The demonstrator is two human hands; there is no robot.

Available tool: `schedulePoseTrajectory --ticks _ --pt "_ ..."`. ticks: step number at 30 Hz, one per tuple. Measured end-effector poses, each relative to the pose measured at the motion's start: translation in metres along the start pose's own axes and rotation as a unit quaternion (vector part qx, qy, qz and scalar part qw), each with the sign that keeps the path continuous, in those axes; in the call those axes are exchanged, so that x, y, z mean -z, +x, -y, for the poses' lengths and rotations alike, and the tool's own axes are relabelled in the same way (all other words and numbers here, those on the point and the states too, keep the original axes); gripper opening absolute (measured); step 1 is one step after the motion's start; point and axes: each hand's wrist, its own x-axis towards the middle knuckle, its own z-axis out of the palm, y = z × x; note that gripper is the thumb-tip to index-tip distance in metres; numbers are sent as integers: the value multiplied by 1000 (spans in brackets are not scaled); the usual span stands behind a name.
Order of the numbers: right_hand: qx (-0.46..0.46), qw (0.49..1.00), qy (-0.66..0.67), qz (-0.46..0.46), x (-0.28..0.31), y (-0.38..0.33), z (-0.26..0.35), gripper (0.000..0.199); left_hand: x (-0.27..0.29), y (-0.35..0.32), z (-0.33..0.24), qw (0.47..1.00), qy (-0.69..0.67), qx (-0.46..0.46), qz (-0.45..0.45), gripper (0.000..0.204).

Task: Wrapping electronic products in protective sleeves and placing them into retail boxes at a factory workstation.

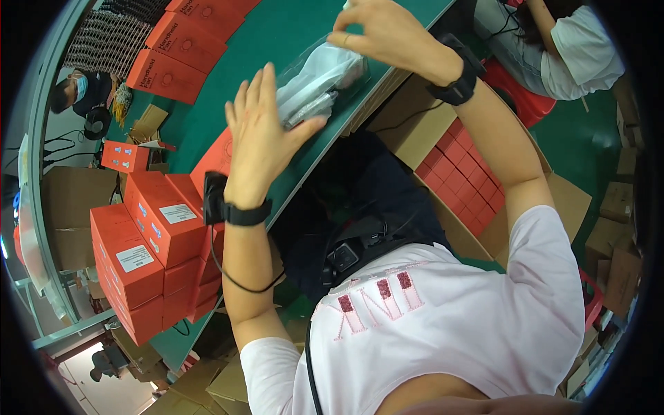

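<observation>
Because the clear bag (pixel 315 77) lies loose on the worktop (pixel 235 62), the left hand (pixel 261 138) spreads wide, ungripping, at the bag's left, perhaps steadying it; at its right, the right hand (pixel 387 33) curls, grip impossible to tell.

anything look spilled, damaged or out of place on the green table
Nothing stands out: the red boxes at left are stacked, and the clear plastic packaging between left hand and right hand shows no obvious spill or tear.
</observation>
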Motion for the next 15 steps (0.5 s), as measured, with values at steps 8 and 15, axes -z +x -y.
schedulePoseTrajectory --ticks 8,15 --pt "-34 995 -45 -86 -63 2 -13 23 -40 20 -3 994 -78 10 -71 90" --pt "-2 985 92 -144 -26 14 95 19 -30 29 -11 933 -307 24 -189 117"
